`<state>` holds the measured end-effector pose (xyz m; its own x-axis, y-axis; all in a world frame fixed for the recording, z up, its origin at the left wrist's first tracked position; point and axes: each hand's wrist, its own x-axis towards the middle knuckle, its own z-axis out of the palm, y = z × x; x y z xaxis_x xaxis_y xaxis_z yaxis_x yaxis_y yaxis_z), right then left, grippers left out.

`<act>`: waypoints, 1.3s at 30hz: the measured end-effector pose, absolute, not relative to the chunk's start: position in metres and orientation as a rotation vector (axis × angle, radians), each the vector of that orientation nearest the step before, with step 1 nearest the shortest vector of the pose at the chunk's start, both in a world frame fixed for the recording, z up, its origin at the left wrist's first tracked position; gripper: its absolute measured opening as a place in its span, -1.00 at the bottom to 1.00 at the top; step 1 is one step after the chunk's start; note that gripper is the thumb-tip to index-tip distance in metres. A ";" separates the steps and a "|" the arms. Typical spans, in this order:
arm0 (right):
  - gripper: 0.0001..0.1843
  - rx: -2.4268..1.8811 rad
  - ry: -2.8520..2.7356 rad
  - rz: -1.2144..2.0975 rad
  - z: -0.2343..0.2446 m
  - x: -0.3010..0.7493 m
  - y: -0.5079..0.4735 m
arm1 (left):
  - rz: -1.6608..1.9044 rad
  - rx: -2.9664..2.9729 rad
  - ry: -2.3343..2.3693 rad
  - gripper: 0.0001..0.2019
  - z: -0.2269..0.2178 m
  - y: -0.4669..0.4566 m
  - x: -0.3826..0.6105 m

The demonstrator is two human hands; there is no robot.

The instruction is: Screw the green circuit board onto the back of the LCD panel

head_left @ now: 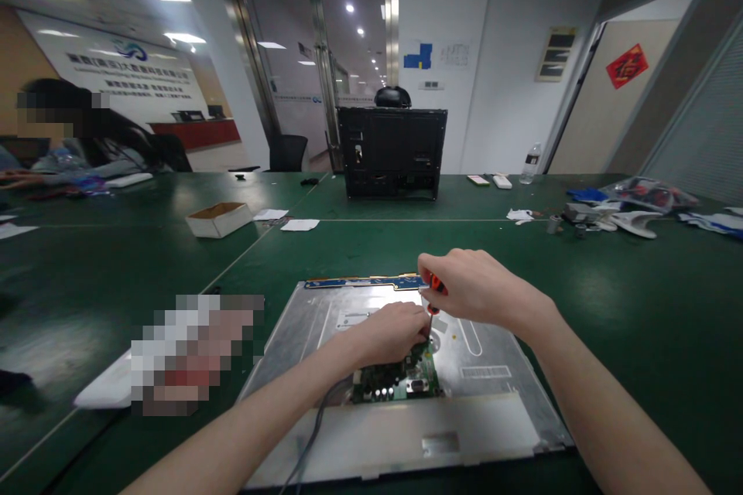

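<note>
Grips red-and-black screwdriver [436, 284] in right hand [473, 286], fingers closed round the handle, shaft pointing down. Curls left hand [395, 331] over upper part of green circuit board [428, 373], fingertips right beside screwdriver shaft; can't tell whether grasping anything there. Has metal-backed LCD panel [496, 348] flat on green tabletop [638, 309], directly under both hands, with circuit board resting on it and D-sub port [416, 385] on the near side of left hand. Has blue strip board [360, 283] along panel's far edge, just beyond left hand, plus dark cable [316, 429] beside left forearm, running toward the near edge.

Faces back of black monitor [393, 151], upright well beyond both hands. Has open cardboard box [217, 221] beyond and left of left hand, near loose paper [300, 225]. Has water bottle [530, 165] far beyond right hand, clear plastic bag [650, 192] farther right. Shares tabletop with another person [110, 135], far out past left hand.
</note>
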<state>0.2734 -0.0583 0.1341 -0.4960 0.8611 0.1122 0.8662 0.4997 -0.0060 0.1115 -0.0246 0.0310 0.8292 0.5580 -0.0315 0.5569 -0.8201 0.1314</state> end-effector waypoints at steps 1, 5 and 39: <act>-0.86 -1.486 -2.649 -0.050 0.134 0.275 -0.059 | 0.010 2.875 0.877 -0.93 0.030 -0.024 0.112; -0.78 -1.389 -2.710 0.050 0.134 0.279 -0.060 | -0.003 2.912 0.866 -0.90 0.026 -0.022 0.112; -0.75 -1.439 -2.679 -0.005 0.137 0.282 -0.061 | 0.000 2.925 0.874 -0.90 0.027 -0.024 0.113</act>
